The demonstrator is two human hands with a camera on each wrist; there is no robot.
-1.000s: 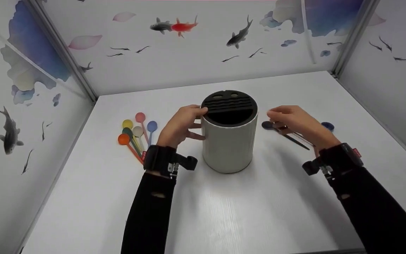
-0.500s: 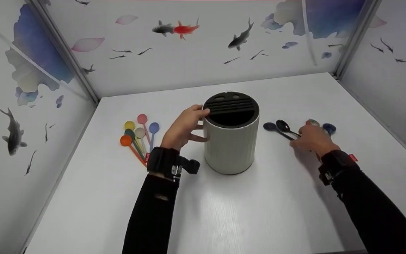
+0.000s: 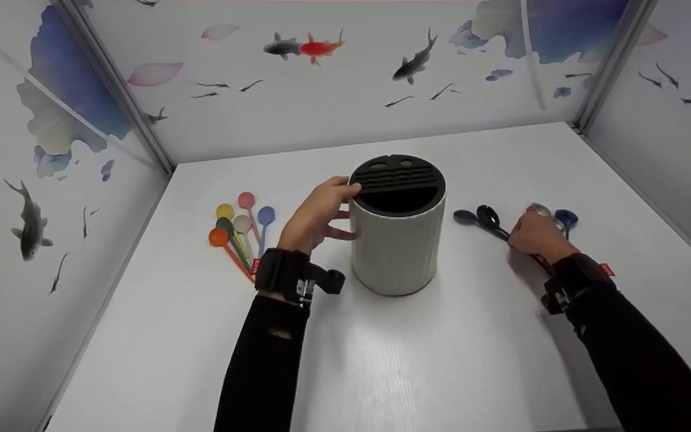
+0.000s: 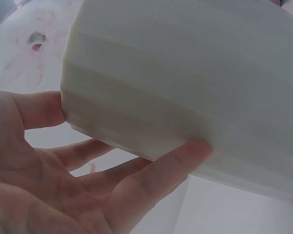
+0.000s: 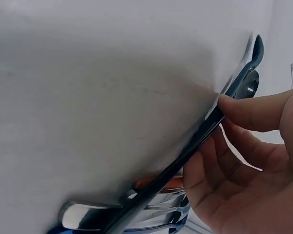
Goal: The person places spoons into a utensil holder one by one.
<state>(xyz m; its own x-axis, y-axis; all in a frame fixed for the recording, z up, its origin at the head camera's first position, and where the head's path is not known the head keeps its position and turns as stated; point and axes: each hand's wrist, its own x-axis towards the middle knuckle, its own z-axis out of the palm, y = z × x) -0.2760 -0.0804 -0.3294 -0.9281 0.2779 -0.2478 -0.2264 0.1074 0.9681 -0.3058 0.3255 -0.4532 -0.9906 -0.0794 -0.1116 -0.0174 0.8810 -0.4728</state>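
A cream fluted canister [image 3: 394, 255] with a black slotted top [image 3: 396, 174] stands upright mid-table. My left hand [image 3: 315, 216] steadies it from the left, thumb at the rim and fingers spread along the wall. In the left wrist view, a fingertip presses the canister's side [image 4: 185, 83]. To the right, my right hand [image 3: 540, 237] pinches a black spoon's handle [image 5: 185, 153] between thumb and fingers, low over the table. Two black spoon bowls lie close together, one matte [image 3: 464, 217] and one glossy [image 3: 488, 216]. My hand partly hides a silver spoon [image 3: 540, 209].
A blue spoon [image 3: 566, 217] lies beyond my right hand. Left of the canister, several colourful spoons are fanned out, among them an orange spoon [image 3: 218, 237] and a pink spoon [image 3: 246, 200]. Printed panels [image 3: 345, 102] enclose the white table [image 3: 369, 372] at the back and sides.
My right hand has moved from beside the canister rightward and down to the spoons, and its fingers have closed on a black handle. My left hand stays at the canister.
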